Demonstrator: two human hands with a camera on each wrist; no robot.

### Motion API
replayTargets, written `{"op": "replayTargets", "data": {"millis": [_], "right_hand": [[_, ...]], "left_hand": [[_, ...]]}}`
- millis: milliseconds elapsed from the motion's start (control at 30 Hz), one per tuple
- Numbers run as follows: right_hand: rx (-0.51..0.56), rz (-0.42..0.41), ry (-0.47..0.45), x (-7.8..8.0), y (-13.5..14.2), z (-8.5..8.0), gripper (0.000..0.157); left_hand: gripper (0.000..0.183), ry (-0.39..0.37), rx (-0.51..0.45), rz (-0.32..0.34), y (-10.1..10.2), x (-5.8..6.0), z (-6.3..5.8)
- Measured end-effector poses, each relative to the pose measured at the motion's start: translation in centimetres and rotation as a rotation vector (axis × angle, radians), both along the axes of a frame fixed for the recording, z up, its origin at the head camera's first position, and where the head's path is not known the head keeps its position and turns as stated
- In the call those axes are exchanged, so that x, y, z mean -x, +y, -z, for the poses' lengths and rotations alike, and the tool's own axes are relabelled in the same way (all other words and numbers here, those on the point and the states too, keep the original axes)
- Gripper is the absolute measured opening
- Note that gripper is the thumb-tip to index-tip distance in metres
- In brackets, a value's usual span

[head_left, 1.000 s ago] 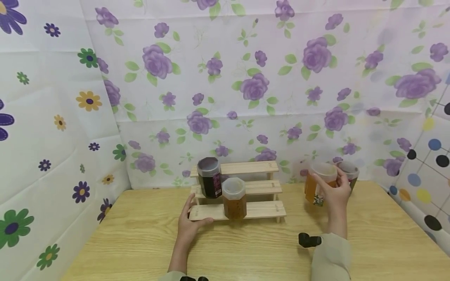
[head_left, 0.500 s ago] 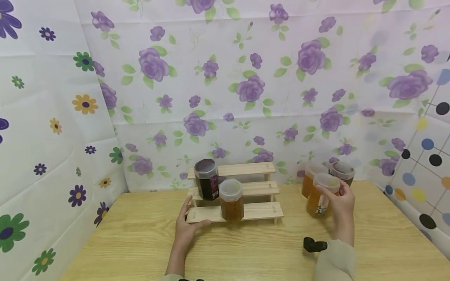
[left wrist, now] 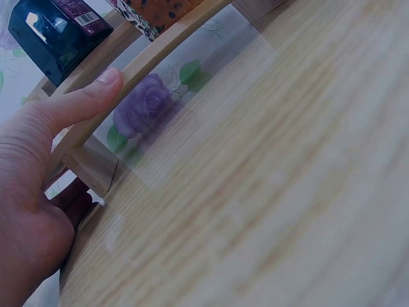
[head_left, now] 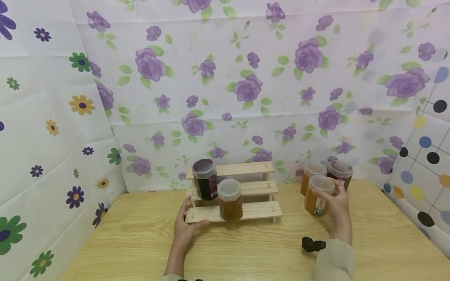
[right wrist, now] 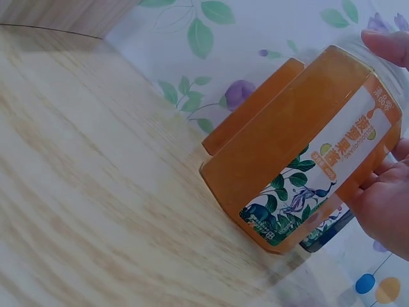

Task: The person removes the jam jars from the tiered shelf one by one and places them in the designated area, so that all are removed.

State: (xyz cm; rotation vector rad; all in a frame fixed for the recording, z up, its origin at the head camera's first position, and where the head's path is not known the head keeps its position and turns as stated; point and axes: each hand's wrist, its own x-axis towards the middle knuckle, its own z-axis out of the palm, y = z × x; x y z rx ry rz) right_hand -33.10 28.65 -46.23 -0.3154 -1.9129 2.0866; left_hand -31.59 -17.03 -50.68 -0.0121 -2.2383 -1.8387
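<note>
In the head view my left hand [head_left: 184, 228] grips the left end of a three-step wooden rack [head_left: 261, 210]. The left wrist view shows its thumb [left wrist: 96, 96] over the front board and fingers behind the end leg. A dark jar [head_left: 205, 183] stands on the rack's left side, and an amber jar [head_left: 230, 205] stands on the front step. At the right, my right hand [head_left: 339, 205] holds an orange jar [right wrist: 287, 153] with a leafy label, thumb and fingers around its upper part. Whether its base touches the table cannot be told.
Behind the held jar stand another orange jar [head_left: 307, 181] and a dark jar [head_left: 346, 173] with a pale lid, close together. The wooden table [head_left: 246, 249] ends at a flowered cloth backdrop [head_left: 225, 78]. Patterned cloths hang at both sides.
My right hand has drawn the held orange jar nearer and lower, bringing the orange jar behind it into sight. Lately it shifts slightly left. My left hand keeps its grip on the rack.
</note>
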Motion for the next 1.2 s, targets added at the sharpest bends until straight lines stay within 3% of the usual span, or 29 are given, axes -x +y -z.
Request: {"op": "replayTargets", "data": {"millis": [400, 667, 833, 1200], "right_hand": [[-0.018, -0.066, 0.058, -0.4, 0.1, 0.1, 0.065], [-0.042, -0.064, 0.013, -0.4, 0.2, -0.1, 0.074], [-0.037, -0.062, 0.022, -0.2, 0.1, -0.9, 0.080], [-0.075, -0.019, 0.133, -1.3, -0.6, -4.0, 0.080]], "left_hand": [[0.104, -0.003, -0.006, 0.011, -0.1, -0.1, 0.5], [0.104, 0.006, -0.011, 0.009, -0.1, -0.2, 0.3], [0.104, 0.005, -0.009, 0.010, -0.1, -0.1, 0.2], [0.102, 0.004, -0.020, 0.015, -0.1, 0.1, 0.1]]}}
